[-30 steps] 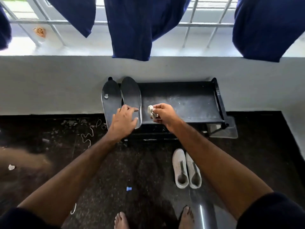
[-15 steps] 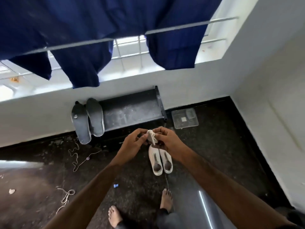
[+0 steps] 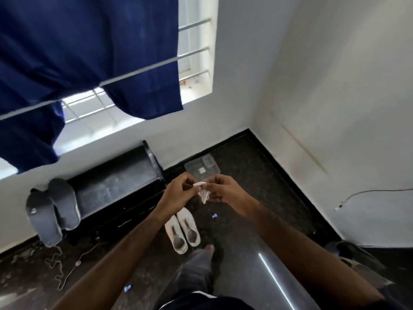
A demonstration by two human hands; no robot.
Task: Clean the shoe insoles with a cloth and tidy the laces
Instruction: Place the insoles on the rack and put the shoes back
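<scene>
- Both hands pinch a small white cloth between them: left hand at its left end, right hand at its right.
- White shoes sit on the floor below the hands.
- Two dark insoles lean on the black bench.
- A lace lies on the floor.

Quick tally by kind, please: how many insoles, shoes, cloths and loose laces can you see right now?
Dark grey foam insoles: 2, and, lying over the end of the black bench
White slip-on shoes: 2, and
Small white cloth: 1, held between left hand and right hand
Thin loose white laces on the floor: 1
Total: 6
</scene>
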